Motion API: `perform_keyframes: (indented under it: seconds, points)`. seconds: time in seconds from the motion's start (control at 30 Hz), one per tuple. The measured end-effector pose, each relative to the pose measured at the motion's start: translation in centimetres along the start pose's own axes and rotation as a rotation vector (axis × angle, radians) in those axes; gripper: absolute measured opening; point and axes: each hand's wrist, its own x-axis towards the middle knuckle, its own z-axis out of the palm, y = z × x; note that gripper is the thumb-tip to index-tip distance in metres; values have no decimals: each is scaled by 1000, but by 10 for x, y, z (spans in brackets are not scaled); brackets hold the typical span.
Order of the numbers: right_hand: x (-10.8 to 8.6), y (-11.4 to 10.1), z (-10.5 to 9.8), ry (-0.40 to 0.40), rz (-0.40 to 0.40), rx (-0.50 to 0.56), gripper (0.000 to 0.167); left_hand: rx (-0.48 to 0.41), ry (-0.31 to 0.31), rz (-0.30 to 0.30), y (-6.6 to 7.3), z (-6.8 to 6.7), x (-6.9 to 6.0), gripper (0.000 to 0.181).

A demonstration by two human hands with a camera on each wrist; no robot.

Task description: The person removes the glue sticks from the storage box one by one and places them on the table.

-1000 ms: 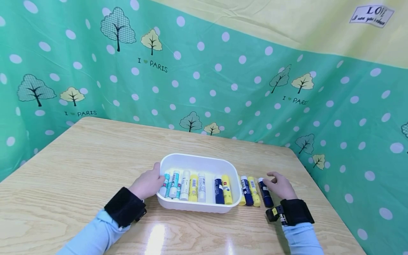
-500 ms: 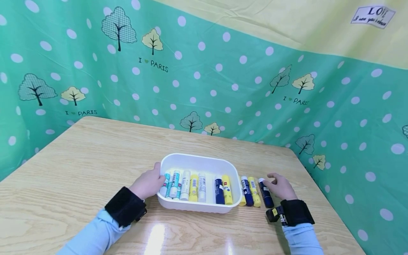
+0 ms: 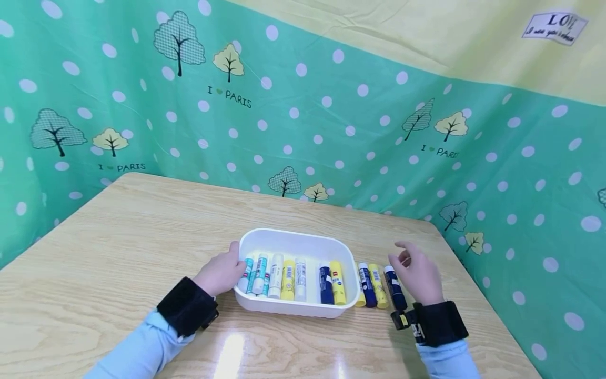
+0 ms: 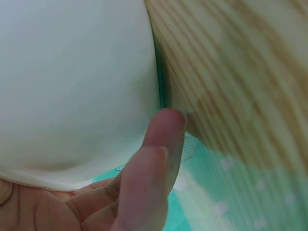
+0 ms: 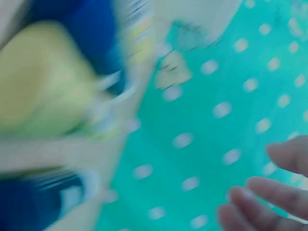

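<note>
At its left end, the white bin (image 3: 295,310) is gripped by my left hand (image 3: 220,272); in the left wrist view, fingers (image 4: 166,127) lie along the bin's outer wall (image 4: 77,86). Inside are teal, white, yellow and dark blue glue sticks lying side by side. My right hand (image 3: 418,272) hovers beside the rightmost dark blue stick (image 3: 395,287), its fingers loosely bent around nothing. The right wrist view, blurred, has my right hand (image 5: 264,192) apart from a yellow stick (image 5: 43,82) and a dark blue one (image 5: 33,204).
Between the bin and the rightmost stick lie a dark blue stick (image 3: 367,285), a yellow stick (image 3: 378,286) and another yellow one partly hidden by the bin. The wooden table (image 3: 142,237) ends at a green dotted curtain (image 3: 303,131).
My right hand has lifted away from the rightmost dark blue stick, which stays on the table. My left hand and the bin have stayed in place.
</note>
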Motion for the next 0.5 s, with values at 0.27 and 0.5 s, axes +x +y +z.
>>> perform_keyframes:
  seconds: [0.27, 0.5]
  points:
    - [5, -65, -15, 487, -436, -44, 24, 4, 4, 3, -2, 0, 1, 49]
    - [26, -111, -9, 370, -584, -34, 25, 0, -1, 1, -2, 1, 1, 49]
